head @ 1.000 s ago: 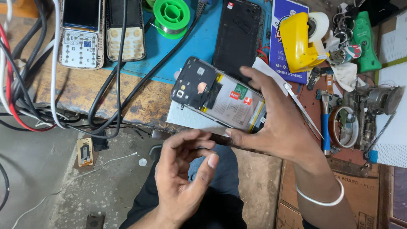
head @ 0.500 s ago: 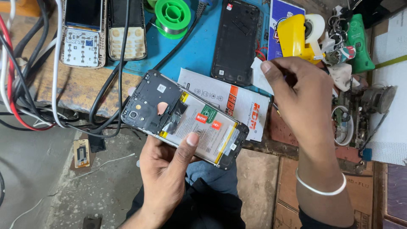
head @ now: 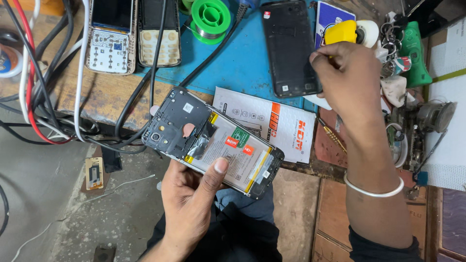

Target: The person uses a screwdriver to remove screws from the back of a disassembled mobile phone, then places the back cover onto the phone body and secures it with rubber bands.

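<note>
Opened phone [head: 213,143], left hand [head: 191,204], camera end upper-left

Opened phone [head: 213,143] in left hand [head: 191,204], before bench edge; flat packet [head: 272,123] behind it; back cover [head: 290,47] on mat [head: 242,63], beneath right hand [head: 349,80].

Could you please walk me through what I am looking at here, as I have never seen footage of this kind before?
This is one view from a camera worn on a person's head, looking down at their own two bare hands over a cluttered workbench. The left hand holds an opened smartphone with its back removed, so the battery and circuit parts show; the thumb rests on the battery. The right hand, with a bangle on its wrist, reaches over the blue mat beside a black back cover. Also on the bench are two old keypad phones, a green solder spool, a printed white packet and tangled cables.
</note>
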